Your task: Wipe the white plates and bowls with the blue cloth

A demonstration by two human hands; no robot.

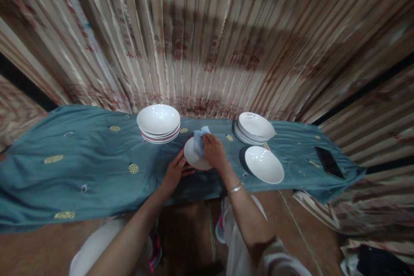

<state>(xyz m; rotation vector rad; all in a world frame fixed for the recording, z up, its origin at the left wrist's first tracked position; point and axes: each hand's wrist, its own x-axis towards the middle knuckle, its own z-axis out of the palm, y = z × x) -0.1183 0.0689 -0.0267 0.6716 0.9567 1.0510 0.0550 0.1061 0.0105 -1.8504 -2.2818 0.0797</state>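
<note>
A white plate with a red rim (190,155) is in front of me, low over the cloth-covered table. My left hand (176,170) grips its left edge, the thumb near the rim and the other fingers reaching under or along the side. A pale blue cloth (199,141) lies bunched on the plate's surface. My right hand (214,150) is closed on that cloth and presses it against the plate; part of the cloth is hidden beneath the fingers.
A stack of white bowls (158,120) stands at the back left. Another stack of white dishes (255,127) stands at the back right, with a single white bowl (264,164) before it. A dark phone (329,162) lies far right on the teal tablecloth (106,159). Behind hangs a pleated curtain (200,51).
</note>
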